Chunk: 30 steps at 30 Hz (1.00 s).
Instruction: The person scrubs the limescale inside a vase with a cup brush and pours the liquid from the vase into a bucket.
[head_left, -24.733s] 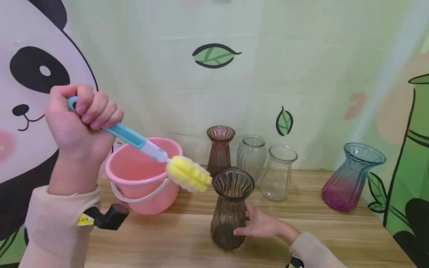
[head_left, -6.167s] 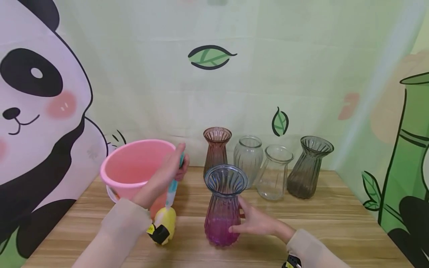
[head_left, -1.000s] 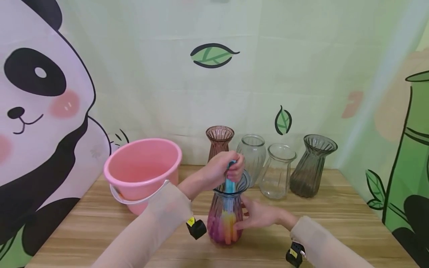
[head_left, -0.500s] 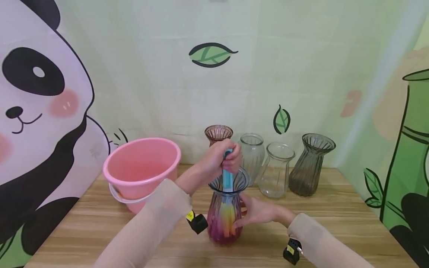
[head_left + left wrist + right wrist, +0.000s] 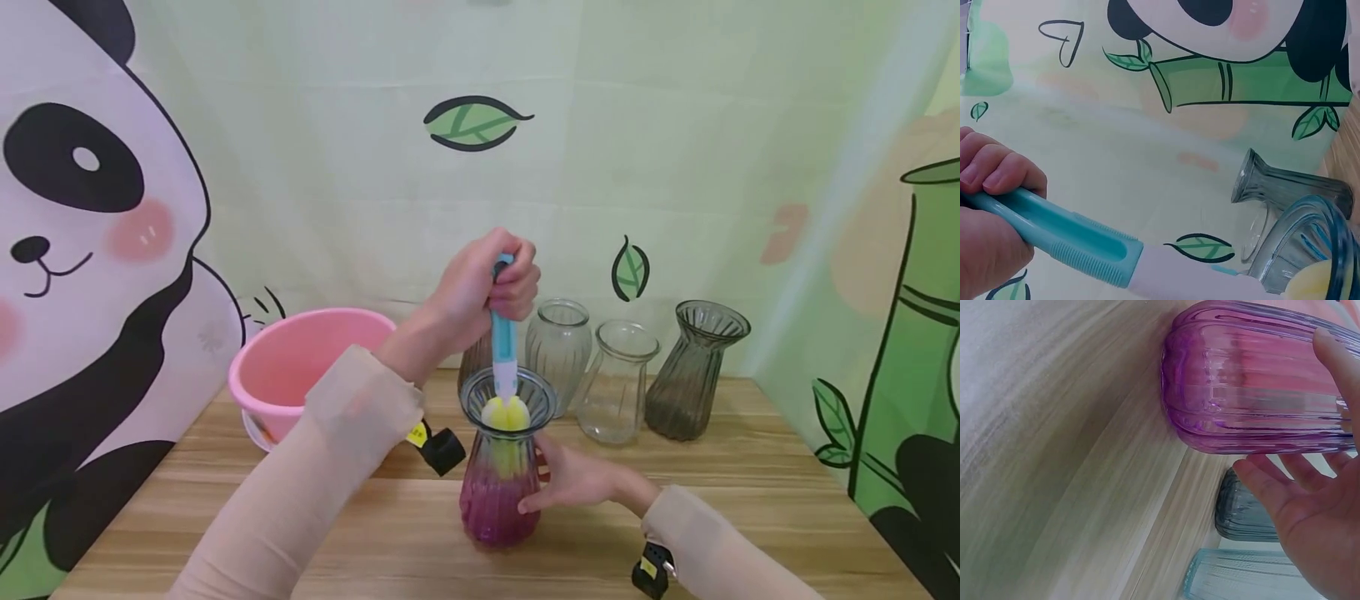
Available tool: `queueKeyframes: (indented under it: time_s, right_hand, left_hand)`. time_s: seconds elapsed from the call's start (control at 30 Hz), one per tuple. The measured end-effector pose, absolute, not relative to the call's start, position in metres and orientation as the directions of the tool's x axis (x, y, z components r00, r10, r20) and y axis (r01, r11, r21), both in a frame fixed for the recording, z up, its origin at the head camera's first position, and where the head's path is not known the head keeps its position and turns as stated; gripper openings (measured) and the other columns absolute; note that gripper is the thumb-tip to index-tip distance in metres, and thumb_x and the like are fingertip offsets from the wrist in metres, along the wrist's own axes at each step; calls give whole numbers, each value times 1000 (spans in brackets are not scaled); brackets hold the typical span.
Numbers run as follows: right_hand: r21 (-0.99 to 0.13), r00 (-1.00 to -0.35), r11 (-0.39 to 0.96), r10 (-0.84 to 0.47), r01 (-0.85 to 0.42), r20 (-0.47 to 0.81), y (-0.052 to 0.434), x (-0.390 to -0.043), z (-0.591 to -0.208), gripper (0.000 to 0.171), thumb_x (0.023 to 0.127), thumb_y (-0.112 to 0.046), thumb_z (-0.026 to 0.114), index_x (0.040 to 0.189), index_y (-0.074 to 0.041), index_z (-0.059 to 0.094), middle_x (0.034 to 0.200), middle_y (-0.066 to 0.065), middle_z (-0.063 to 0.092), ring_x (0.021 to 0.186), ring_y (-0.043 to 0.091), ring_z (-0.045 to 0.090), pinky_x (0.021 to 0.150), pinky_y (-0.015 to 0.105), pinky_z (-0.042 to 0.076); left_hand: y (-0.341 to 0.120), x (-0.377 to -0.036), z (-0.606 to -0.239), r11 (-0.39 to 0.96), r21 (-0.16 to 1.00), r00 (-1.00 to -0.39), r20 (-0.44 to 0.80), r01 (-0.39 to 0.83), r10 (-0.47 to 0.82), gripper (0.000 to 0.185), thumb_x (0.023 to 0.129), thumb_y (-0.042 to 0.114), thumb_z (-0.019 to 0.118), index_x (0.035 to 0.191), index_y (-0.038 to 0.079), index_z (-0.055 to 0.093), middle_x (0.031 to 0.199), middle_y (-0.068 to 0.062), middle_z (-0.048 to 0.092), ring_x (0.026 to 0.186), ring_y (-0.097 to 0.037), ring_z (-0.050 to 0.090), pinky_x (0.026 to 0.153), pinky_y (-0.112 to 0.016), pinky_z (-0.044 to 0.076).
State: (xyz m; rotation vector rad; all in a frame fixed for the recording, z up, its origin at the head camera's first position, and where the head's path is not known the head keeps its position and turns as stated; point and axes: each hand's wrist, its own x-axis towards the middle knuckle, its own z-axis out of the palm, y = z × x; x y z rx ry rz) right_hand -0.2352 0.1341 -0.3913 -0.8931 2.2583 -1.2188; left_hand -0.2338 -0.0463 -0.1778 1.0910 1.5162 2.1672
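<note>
My left hand [image 5: 491, 283] grips the blue handle of a sponge bottle brush [image 5: 504, 337] in a fist above a ribbed glass vase [image 5: 498, 508]. The brush points down, its yellow and white sponge head [image 5: 505, 414] inside the vase's flared neck. Blue-grey at the rim, the vase turns purple below and stands upright on the table. Low on its right side, my right hand [image 5: 577, 477] holds it, thumb in front and fingers behind. In the right wrist view, the thumb and fingers span the purple body [image 5: 1260, 381]. The left wrist view shows the curled fingers [image 5: 1016, 172] around the handle.
A pink bucket [image 5: 251, 383] stands at left, partly behind my left sleeve. Along the back are a brownish vase [image 5: 472, 367] mostly hidden by my left arm, two clear glass vases [image 5: 558, 354] [image 5: 611, 400] and a smoky grey vase [image 5: 686, 383]. Wooden tabletop [image 5: 405, 542] lies in front.
Over the last second my left hand has risen, lifting the sponge from the vase's bottom to its neck. Since the oldest frame, the grey vase moved to the back right and the blue-purple one to my right hand.
</note>
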Motion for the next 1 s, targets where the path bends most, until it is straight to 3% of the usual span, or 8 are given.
queueKeyframes:
  time_s: [0.33, 0.63, 0.83, 1.0]
  right_hand:
    - [-852, -723, 391, -691, -348, -22, 132, -231, -392, 87, 72, -16, 77, 136, 2, 22, 128, 19, 46, 118, 34, 49, 90, 34, 48]
    - [-813, -747, 430, -664, -393, 10, 132, -231, -402, 85, 72, -26, 77, 134, -3, 24, 124, 14, 50, 113, 29, 53, 86, 29, 49]
    - [-824, -723, 383, -690, -416, 44, 132, -231, -405, 91, 75, -25, 75, 139, -5, 12, 128, 16, 47, 118, 28, 49, 91, 29, 46]
    - [-859, -675, 319, -736, -400, 41, 136, -234, -402, 80, 78, -17, 72, 136, -2, 19, 130, 19, 45, 122, 32, 46, 95, 29, 44]
  left_hand:
    - [-49, -230, -202, -445, 877, -710, 429, 180, 558, 36, 86, 10, 23, 51, 14, 26, 44, 6, 23, 39, -10, 17, 44, -25, 12]
    - [-40, -239, -256, -360, 930, -748, 291, 75, 596, 34, 88, 10, 24, 55, 13, 26, 48, 6, 26, 42, -8, 22, 45, -23, 18]
    - [-36, -242, -274, -263, 963, -755, 215, 59, 620, 32, 90, 12, 27, 59, 10, 26, 51, 2, 27, 46, -12, 25, 48, -24, 24]
    - [-36, -242, -274, -257, 962, -748, 241, 96, 619, 31, 90, 13, 27, 59, 10, 26, 51, 2, 27, 46, -12, 26, 48, -24, 25]
